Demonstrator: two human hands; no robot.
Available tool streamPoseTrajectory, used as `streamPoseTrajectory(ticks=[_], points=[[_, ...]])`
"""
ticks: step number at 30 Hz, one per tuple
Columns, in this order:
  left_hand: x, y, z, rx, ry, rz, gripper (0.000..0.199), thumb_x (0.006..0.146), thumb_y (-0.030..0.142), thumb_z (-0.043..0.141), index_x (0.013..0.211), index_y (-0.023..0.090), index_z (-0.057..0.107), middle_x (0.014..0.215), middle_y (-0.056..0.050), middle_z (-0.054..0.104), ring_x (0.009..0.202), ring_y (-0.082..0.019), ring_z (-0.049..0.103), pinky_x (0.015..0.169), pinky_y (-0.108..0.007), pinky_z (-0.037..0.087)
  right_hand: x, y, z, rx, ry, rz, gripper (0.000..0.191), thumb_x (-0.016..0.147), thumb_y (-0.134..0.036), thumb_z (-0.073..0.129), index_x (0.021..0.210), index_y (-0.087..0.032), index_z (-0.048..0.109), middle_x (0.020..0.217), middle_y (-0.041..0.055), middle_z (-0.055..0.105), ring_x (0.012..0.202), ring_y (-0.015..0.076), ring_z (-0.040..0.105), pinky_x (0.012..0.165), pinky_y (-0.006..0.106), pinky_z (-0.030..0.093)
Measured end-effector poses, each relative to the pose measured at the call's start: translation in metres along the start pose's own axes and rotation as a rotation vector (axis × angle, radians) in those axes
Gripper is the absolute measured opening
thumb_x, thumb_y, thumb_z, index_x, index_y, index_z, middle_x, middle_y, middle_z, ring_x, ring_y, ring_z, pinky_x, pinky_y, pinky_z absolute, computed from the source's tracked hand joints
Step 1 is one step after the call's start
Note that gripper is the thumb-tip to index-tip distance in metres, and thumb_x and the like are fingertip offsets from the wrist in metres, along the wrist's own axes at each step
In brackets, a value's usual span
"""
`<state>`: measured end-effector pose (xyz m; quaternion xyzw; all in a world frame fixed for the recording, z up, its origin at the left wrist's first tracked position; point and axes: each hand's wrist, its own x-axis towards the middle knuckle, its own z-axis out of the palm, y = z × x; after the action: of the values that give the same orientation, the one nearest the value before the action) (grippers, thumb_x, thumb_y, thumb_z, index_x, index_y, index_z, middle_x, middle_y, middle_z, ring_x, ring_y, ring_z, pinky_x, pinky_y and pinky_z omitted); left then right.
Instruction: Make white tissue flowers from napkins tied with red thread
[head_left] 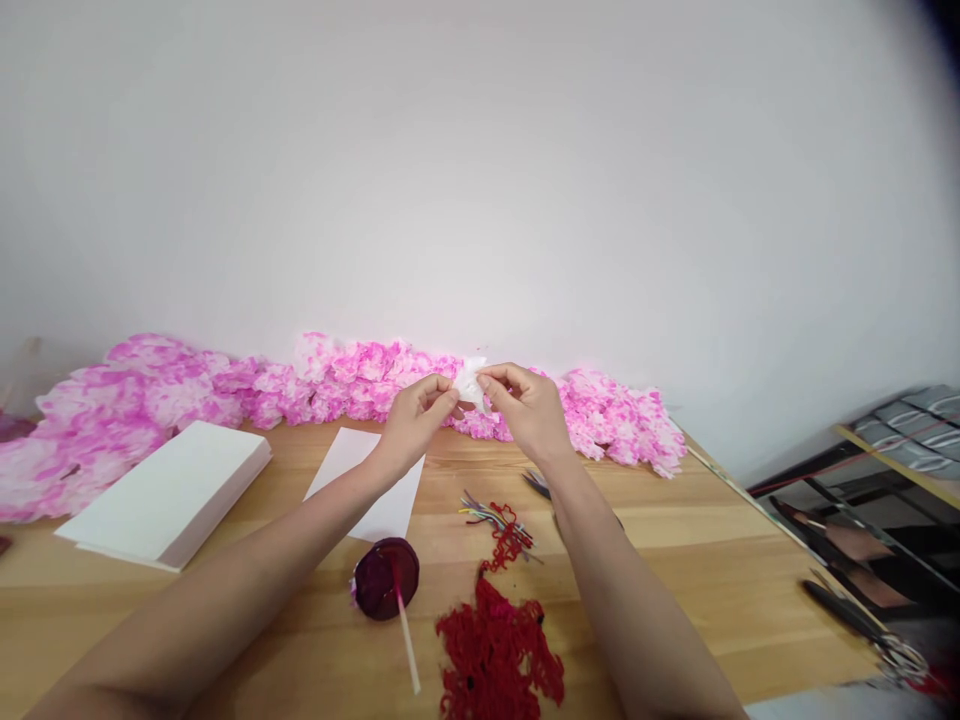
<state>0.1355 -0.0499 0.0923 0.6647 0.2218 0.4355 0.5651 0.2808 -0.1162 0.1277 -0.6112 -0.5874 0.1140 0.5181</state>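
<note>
I see both hands raised above the far half of the light wooden counter [720,560]. My left hand [415,415] and right hand [529,405] each pinch one small crumpled piece of white tissue paper [470,381] between thumb and fingertips, the piece held between them, in front of the pink flowers and clear of the counter.

Counting what lies below: one single white sheet of paper [390,500] flat under my left wrist; one thick stack of white paper sheets [169,490] to the left, well apart from the sheet; one round dark red dish [385,577] with one pale stick [407,630] leaning out of it toward me; one tangle of red yarn [499,640] just right of the dish; one small bundle of thin coloured wires [491,518] beside the yarn's upper strand. A dark tool lies partly hidden under my right forearm; I cannot tell what it is.

One long heap of pink-and-white tissue paper flowers [225,395] runs along the back edge against the white wall [480,150], too merged to count singly.

The counter's right edge slants from the flowers toward the near right corner, and bare wood lies between my right arm and that edge. More bare wood shows near the front left.
</note>
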Motion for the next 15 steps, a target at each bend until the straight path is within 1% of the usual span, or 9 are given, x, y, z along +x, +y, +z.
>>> streamPoseTrajectory(ticks=[3,5,7,8,9,11,12,13,15], points=[[0.000,0.000,-0.001,0.075,-0.016,0.003,0.026,0.085,0.042,0.057,0.078,0.018,0.056,0.075,-0.004,0.071,0.072,-0.017,0.068,0.069,-0.027,0.050,0.000,0.002,0.002,0.001,-0.049,-0.022,0.018,0.084,-0.031,0.058,0.085,-0.019,0.071,0.078,0.0005,0.070,0.065,0.0128,0.060,0.063,0.024,0.045],[0.000,-0.002,-0.002,0.121,-0.024,0.009,0.028,0.086,0.044,0.055,0.076,0.018,0.057,0.073,-0.004,0.071,0.070,-0.017,0.068,0.068,-0.027,0.050,0.001,0.004,0.004,-0.029,-0.094,-0.043,0.017,0.085,-0.029,0.057,0.085,-0.019,0.070,0.078,0.0001,0.070,0.066,0.0126,0.060,0.063,0.024,0.045],[0.000,-0.004,-0.003,0.132,-0.025,0.012,0.030,0.087,0.043,0.055,0.073,0.018,0.057,0.069,-0.003,0.070,0.067,-0.016,0.068,0.067,-0.027,0.050,0.000,0.003,0.004,-0.097,-0.124,-0.067,0.018,0.087,-0.028,0.055,0.087,-0.019,0.070,0.079,0.0005,0.070,0.068,0.0133,0.061,0.065,0.024,0.046],[0.001,-0.004,-0.003,0.126,-0.024,0.011,0.030,0.087,0.043,0.054,0.071,0.018,0.057,0.068,-0.003,0.070,0.066,-0.016,0.067,0.067,-0.026,0.050,-0.001,0.000,0.002,-0.159,-0.114,-0.088,0.019,0.088,-0.028,0.053,0.090,-0.020,0.070,0.082,0.0015,0.071,0.072,0.0144,0.062,0.068,0.025,0.047],[0.002,-0.005,-0.004,0.117,-0.020,0.011,0.030,0.087,0.043,0.054,0.070,0.018,0.057,0.068,-0.003,0.070,0.065,-0.015,0.067,0.066,-0.026,0.050,-0.004,-0.006,0.000,-0.236,-0.088,-0.117,0.020,0.089,-0.027,0.052,0.095,-0.021,0.071,0.087,0.0028,0.072,0.077,0.0159,0.063,0.072,0.027,0.047],[0.003,-0.005,-0.005,0.097,-0.003,0.009,0.030,0.086,0.042,0.055,0.069,0.018,0.057,0.067,-0.002,0.069,0.063,-0.015,0.065,0.064,-0.025,0.050,-0.015,-0.027,-0.009,-0.391,-0.028,-0.202,0.025,0.091,-0.028,0.051,0.107,-0.023,0.069,0.098,0.0052,0.072,0.089,0.0191,0.063,0.081,0.032,0.047],[0.004,-0.005,-0.005,0.091,0.010,0.005,0.030,0.086,0.042,0.056,0.068,0.018,0.057,0.067,-0.002,0.069,0.062,-0.014,0.065,0.063,-0.025,0.050,-0.024,-0.040,-0.013,-0.434,-0.045,-0.249,0.027,0.092,-0.030,0.050,0.113,-0.024,0.068,0.098,0.0054,0.072,0.092,0.0201,0.063,0.084,0.034,0.047],[0.004,-0.005,-0.006,0.083,0.020,-0.002,0.030,0.085,0.042,0.056,0.067,0.018,0.056,0.066,-0.002,0.069,0.062,-0.014,0.064,0.062,-0.025,0.050,-0.034,-0.054,-0.017,-0.414,-0.097,-0.301,0.028,0.094,-0.033,0.049,0.115,-0.027,0.067,0.098,0.0042,0.072,0.090,0.0192,0.063,0.083,0.034,0.048],[0.005,-0.005,-0.006,0.056,0.027,-0.024,0.029,0.084,0.042,0.058,0.067,0.018,0.056,0.066,-0.002,0.069,0.062,-0.015,0.065,0.063,-0.026,0.051,-0.058,-0.077,-0.021,-0.306,-0.305,-0.383,0.030,0.093,-0.038,0.047,0.116,-0.038,0.066,0.097,-0.0010,0.073,0.089,0.0178,0.065,0.079,0.035,0.051]])
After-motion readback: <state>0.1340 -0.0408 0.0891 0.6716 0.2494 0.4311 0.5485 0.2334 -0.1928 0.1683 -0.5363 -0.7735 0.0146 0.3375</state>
